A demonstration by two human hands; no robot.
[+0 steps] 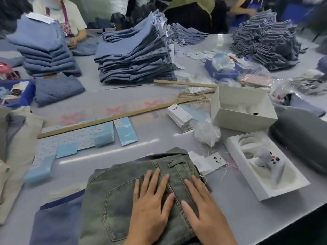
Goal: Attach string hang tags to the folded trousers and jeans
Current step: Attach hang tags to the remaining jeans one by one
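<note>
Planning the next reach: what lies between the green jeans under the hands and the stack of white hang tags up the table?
In the head view, mostly bare grey table separates the green jeans from the white hang tag stack; a crumpled clear plastic bag sits just right.

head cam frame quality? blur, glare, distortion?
Head view: the wide lens bows the table edge and the ruler; glare streaks cross the tabletop beyond the jeans; the far stacks and the light-blue tags are smeared; left hand and right hand are fairly sharp.

Even, bright overhead light left pale glare streaks on the counter (99, 154); shadows were soft, edges bowed and blurred.
</note>
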